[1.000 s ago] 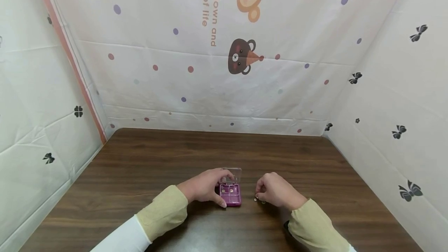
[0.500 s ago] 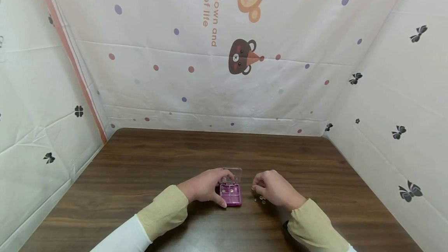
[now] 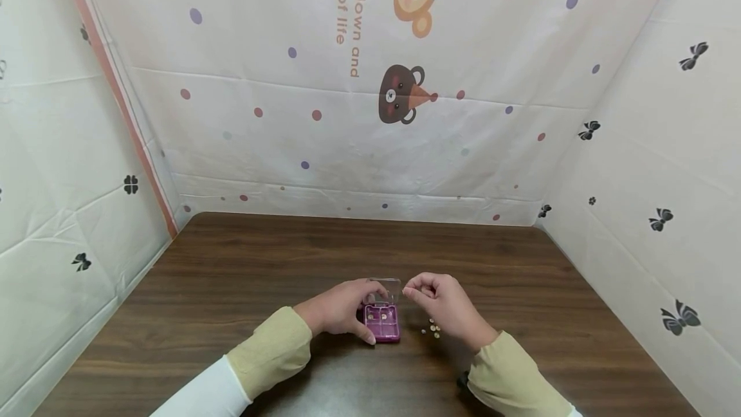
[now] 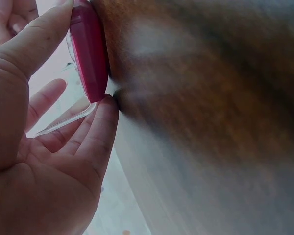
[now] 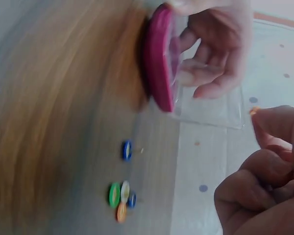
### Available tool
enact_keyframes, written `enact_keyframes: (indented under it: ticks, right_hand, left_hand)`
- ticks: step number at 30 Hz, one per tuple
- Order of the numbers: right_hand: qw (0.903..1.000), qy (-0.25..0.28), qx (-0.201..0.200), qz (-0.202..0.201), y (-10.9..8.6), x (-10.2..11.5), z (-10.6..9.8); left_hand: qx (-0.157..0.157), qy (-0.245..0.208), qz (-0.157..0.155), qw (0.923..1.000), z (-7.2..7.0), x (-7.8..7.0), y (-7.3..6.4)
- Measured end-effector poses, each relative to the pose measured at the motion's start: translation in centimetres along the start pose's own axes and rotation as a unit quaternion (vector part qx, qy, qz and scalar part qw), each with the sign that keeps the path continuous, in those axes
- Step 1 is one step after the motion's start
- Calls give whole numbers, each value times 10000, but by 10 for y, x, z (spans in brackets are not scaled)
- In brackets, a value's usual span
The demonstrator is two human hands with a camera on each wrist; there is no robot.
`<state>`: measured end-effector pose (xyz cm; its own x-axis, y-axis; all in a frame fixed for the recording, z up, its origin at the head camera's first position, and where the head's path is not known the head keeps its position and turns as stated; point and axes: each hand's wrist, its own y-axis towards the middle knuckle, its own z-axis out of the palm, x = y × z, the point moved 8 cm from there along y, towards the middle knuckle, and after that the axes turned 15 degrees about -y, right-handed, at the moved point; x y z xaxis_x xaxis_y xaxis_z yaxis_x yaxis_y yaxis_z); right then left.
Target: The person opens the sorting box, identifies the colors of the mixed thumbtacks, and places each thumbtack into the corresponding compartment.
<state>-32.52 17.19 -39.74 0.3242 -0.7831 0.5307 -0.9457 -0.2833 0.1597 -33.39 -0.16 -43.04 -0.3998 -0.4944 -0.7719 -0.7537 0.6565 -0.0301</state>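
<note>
A purple pill box with several compartments lies on the table, its clear lid raised at the back. Small golden pieces sit in its two back compartments. My left hand grips the box, thumb at the front edge and fingers behind by the hinge. My right hand is raised at the right of the lid, pinching a small orange thumbtack between thumb and forefinger; most of it is hidden by the fingertips. Below that hand, several thumbtacks with blue, green, orange and white heads lie on the table.
The dark wooden table reaches back to a printed cloth wall. More cloth hangs at the left and right sides. One blue thumbtack lies apart from the cluster, nearer the box.
My right hand has lifted from the thumbtacks and moved up and left toward the box, a thumbtack in its fingertips. The left hand and the box stay in place.
</note>
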Motion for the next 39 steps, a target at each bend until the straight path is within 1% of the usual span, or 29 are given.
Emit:
enact_keyframes:
  ticks: [3, 6, 8, 11, 13, 16, 18, 21, 23, 26, 28, 30, 31, 37, 39]
  right_hand:
    - [9979, 580, 74, 264, 0, -2, 1]
    - [9917, 1186, 166, 476, 0, -2, 4]
    - [9841, 1666, 233, 570, 0, 0, 7]
    - [9663, 2458, 328, 684, -1, 1, 13]
    - [9504, 3015, 423, 638, -1, 3, 18]
    - [9186, 3864, 633, 528, -3, 7, 25]
    - [8918, 4432, 800, 428, -4, 12, 28]
    - [8534, 5101, 1022, 323, -7, 18, 33]
    - [8274, 5494, 1141, 231, -8, 23, 35]
    - [7886, 6010, 1300, -12, -10, 31, 37]
    - [7666, 6276, 1346, -192, -12, 37, 37]
    - [7500, 6462, 1360, -376, -12, 42, 37]
    - [7437, 6533, 1351, -435, -13, 43, 37]
    - [7187, 6737, 1359, -1051, -14, 53, 32]
    - [7086, 6806, 1390, -1238, -15, 56, 31]
  left_hand:
    - [2, 1, 8, 10000, 0, -1, 0]
    - [-8, 9, 43, 10000, 0, -2, -1]
    - [-10, 16, 52, 10000, 0, -4, -1]
    - [-1, 23, 24, 10000, 0, -4, -1]
    - [8, 26, -2, 10000, 0, -4, -1]
    - [14, 35, 2, 10000, 0, -3, -1]
    - [11, 21, 11, 10000, 0, -3, -1]
    - [-4, -23, 21, 10000, -1, -3, -1]
    - [-16, -45, 19, 10000, -1, -4, -1]
    - [-31, -47, 18, 10000, -1, -4, -1]
    - [-29, -49, 15, 10000, -1, -4, -1]
    - [-23, -47, 22, 10000, 0, -4, -1]
    - [-21, -38, 28, 10000, 0, -4, -1]
    - [-17, -3, 13, 10000, 0, -4, -1]
    - [-8, -7, -29, 10000, 0, -3, -1]
